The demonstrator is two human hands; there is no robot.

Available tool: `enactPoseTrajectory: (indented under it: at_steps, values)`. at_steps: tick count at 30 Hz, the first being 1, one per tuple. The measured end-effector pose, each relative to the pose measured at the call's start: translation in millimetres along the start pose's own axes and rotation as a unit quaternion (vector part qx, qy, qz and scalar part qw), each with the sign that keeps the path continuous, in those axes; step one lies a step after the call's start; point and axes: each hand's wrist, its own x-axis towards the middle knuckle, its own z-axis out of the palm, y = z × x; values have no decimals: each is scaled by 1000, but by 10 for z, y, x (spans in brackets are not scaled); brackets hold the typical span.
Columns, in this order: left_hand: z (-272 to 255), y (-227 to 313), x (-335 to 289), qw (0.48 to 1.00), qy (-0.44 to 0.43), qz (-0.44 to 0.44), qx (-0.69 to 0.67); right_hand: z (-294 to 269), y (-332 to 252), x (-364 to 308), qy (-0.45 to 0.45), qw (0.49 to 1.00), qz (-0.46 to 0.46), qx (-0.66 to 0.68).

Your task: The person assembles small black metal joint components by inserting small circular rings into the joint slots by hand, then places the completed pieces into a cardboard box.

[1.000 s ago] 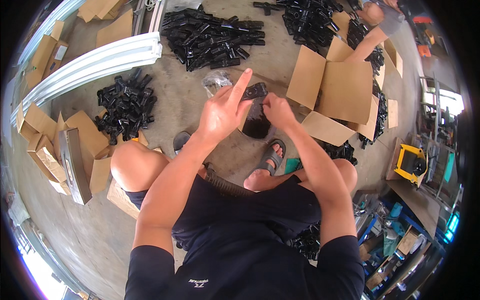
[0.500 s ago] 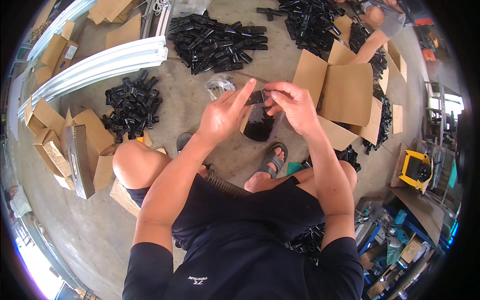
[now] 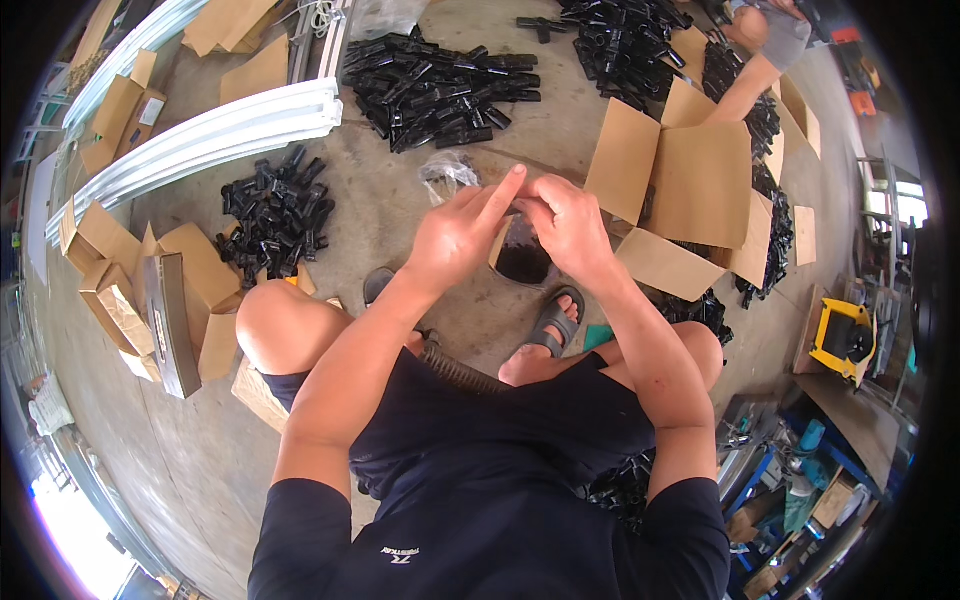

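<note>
My left hand (image 3: 452, 238) and my right hand (image 3: 572, 228) meet in front of me, above the floor. The left hand's index finger is stretched out, while its other fingers stay curled round a small black part, now nearly all hidden. My right hand's fingers are pinched together against the far end of that part; whatever lies between them cannot be made out. Just below the hands, on the floor, stands an open container (image 3: 524, 262) with many small dark pieces inside. A crumpled clear plastic bag (image 3: 447, 177) lies beyond the left hand.
Piles of black parts (image 3: 440, 90) lie ahead, with another pile (image 3: 275, 215) to the left. An open cardboard box (image 3: 698, 190) stands at right, where another person's arm (image 3: 745, 92) reaches in. White metal rails (image 3: 215, 135) and opened cartons (image 3: 195, 270) are at left.
My right hand has moved in toward the left and its fingers have closed over the black part, which showed between the hands before. The view has shifted slightly.
</note>
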Motion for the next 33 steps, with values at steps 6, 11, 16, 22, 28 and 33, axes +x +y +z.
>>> enactPoseTrajectory:
  at_steps: [6,11,16,22,28,33]
  values:
    - [18,6,25,999,7,-15,-30,-4,72,14,-57,988,-70,-129]
    - [-138,43,-37,999,44,-27,-14,144,133,-7,-67,966,-106,-227]
    - [-163,32,-24,1000,-8,-22,-9,178,228,38,-2,977,-124,-171]
    - [-37,-29,-153,998,2,-49,-28,212,128,12,-19,971,-98,-218]
    - [-24,-19,-97,993,3,-92,-74,221,93,42,37,968,-140,-205]
    - [-125,23,-39,993,29,-82,-82,224,7,44,72,966,-161,-189]
